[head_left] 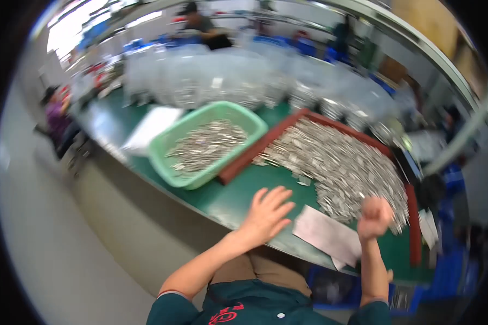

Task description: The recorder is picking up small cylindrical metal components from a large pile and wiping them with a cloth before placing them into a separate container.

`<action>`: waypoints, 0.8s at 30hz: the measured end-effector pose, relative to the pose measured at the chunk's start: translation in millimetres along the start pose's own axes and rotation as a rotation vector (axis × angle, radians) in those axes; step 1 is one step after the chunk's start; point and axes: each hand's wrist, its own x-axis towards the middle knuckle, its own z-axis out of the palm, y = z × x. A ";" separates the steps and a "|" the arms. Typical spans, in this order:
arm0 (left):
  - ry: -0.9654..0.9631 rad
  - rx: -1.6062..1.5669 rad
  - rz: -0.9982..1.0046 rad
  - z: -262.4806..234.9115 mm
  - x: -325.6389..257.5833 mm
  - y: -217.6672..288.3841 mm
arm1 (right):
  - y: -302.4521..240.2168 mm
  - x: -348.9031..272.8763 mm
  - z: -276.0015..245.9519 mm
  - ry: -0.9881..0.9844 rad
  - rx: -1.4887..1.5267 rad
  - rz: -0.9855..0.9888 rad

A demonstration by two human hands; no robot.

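Observation:
My left hand point(265, 216) hovers over the near edge of the green tabletop point(230, 197), fingers spread and nothing in them. Over the near right part of a wide pile of small flat silvery metal pieces point(336, 160), my right hand point(375, 218) is closed. Blur hides what its fingers hold, if anything. A pale pinkish sheet point(322, 233) lies at the table's edge between my hands. Beyond my left hand, a light green plastic basin point(161, 162) contains a smaller heap of similar metal pieces point(209, 145).
Reddish-brown strips point(263, 142) border the pile at its left, back and right. A white sheet point(154, 127) lies left of the basin. Clear plastic bags point(217, 76) of metal parts line the table's back. Blue crates point(331, 287) sit below at right. Other people point(57, 116) are farther off.

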 end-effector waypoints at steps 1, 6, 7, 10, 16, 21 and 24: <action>-0.021 0.014 -0.010 -5.4 -0.2 8.1 | -9.1 9.6 0.0 -0.194 -0.490 -0.239; -0.054 -0.075 0.048 10.1 -4.1 20.2 | -62.8 -9.4 10.4 -0.361 -0.915 0.177; -0.029 -0.086 0.105 22.5 -3.7 25.5 | -67.6 -26.0 -6.6 -0.380 -1.031 0.134; -0.101 -0.081 0.094 35.2 -16.0 39.0 | -84.1 -72.7 -44.8 -0.386 -1.200 -0.079; -0.117 -0.024 0.076 32.9 -29.0 53.2 | -111.1 -106.5 -40.4 -0.242 -1.223 -0.128; -0.029 -0.129 0.033 16.0 -28.9 36.4 | -82.8 -93.8 -44.5 -0.245 -1.498 -0.049; 0.159 -0.185 0.022 14.8 -33.4 30.3 | -95.9 -88.9 -65.1 -0.233 -1.430 -0.103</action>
